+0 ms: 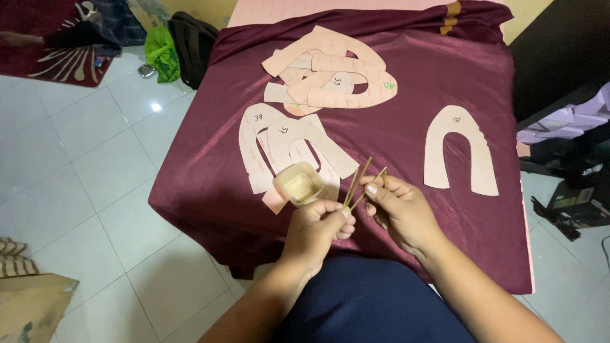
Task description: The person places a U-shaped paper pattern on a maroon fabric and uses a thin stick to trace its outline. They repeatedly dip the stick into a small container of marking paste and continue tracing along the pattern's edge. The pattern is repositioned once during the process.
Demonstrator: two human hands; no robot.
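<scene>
Left hand (318,225) and right hand (397,209) each pinch thin sticks (359,184) just beside a small square cup (298,184) on the maroon cloth (445,82). Horseshoe-shaped paper patterns (330,70) lie beyond the cup; one pattern (459,149) lies apart, right of it.

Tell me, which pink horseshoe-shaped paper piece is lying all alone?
The pink cut-out on the right side of the maroon cloth. It touches no other piece, while the rest overlap in two piles further left.

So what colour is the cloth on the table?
The cloth is dark maroon, slightly shiny; the head view shows it.
</scene>
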